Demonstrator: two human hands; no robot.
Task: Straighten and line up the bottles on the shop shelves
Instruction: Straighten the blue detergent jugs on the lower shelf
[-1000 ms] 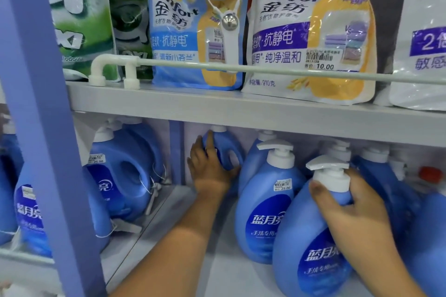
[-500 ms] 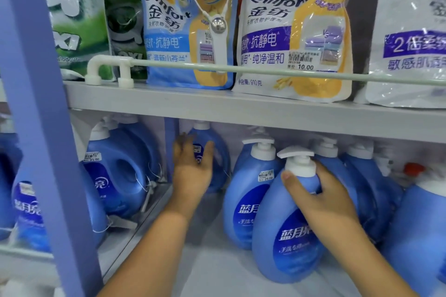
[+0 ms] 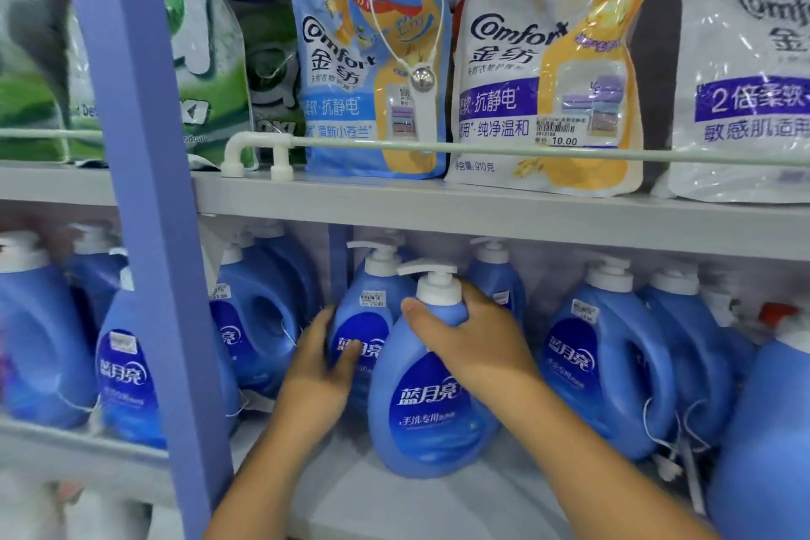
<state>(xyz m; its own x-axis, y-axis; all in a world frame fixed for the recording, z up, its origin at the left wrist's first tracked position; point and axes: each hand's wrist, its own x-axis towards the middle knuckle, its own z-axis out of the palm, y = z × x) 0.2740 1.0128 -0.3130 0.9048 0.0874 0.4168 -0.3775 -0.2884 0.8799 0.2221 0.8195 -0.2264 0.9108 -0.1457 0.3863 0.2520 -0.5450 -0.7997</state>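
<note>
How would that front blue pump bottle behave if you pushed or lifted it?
The front pump bottle looks big and full, so probably heavy. Its wide base should resist tipping. The glossy plastic may be slippery, perhaps why the right hand grips its narrow neck.

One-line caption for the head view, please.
Right hand grips front pump bottle by the neck; left hand holds the bottle behind.
</note>
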